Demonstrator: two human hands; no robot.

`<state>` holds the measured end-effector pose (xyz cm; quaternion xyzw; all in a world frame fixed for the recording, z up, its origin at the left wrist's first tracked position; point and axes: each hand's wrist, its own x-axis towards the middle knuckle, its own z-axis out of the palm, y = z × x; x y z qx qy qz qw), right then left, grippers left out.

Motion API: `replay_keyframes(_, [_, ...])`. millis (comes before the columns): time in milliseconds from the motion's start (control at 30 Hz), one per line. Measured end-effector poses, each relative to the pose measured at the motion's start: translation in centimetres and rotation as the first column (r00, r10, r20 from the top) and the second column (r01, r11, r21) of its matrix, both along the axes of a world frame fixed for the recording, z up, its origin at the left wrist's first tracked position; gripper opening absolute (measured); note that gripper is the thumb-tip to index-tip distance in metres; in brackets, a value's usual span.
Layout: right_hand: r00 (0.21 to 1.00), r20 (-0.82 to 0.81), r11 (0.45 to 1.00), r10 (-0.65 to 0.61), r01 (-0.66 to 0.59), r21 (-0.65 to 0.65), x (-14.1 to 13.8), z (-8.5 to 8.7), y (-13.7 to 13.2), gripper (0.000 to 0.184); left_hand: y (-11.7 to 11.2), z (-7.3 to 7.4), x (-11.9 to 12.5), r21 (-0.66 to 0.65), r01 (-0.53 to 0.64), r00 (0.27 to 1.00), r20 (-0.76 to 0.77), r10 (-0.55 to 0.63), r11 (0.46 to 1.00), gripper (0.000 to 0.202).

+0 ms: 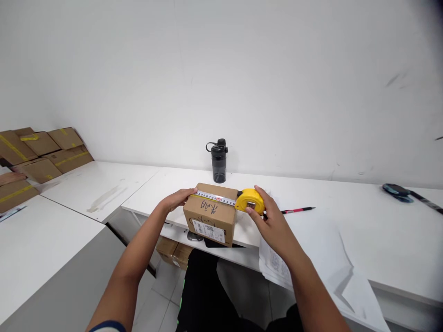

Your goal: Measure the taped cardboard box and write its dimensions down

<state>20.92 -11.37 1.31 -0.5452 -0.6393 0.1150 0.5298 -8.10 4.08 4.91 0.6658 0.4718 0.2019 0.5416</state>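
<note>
A small cardboard box [209, 220] with handwriting and a white label sits at the near edge of the white table [363, 230]. A tape blade [215, 198] lies stretched across the box top. My left hand [180, 198] presses the blade's end against the box's left top edge, fingers closed on it. My right hand [268, 216] grips the yellow tape measure case [249, 200] at the box's right edge.
A black water bottle [219, 160] stands behind the box by the wall. A red and black pen [297, 210] and paper sheets [328, 263] lie to the right. Stacked cardboard boxes [41, 154] sit far left. A dark object [398, 190] lies far right.
</note>
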Motion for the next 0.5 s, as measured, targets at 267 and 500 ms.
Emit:
replay_keyframes(267, [0.996,0.0,0.98,-0.086,0.085,0.181,-0.3,-0.2,-3.1,0.059,-4.3,7.0,-1.5,0.326,0.155,0.98,-0.168,-0.104,0.933,0.046])
replay_keyframes(500, [1.0,-0.019,0.901,-0.022,0.028,0.432,-1.8,-4.0,-10.2,0.056,-16.5,4.0,3.9,0.535,0.263,0.963,-0.09,-0.255,0.803,0.043])
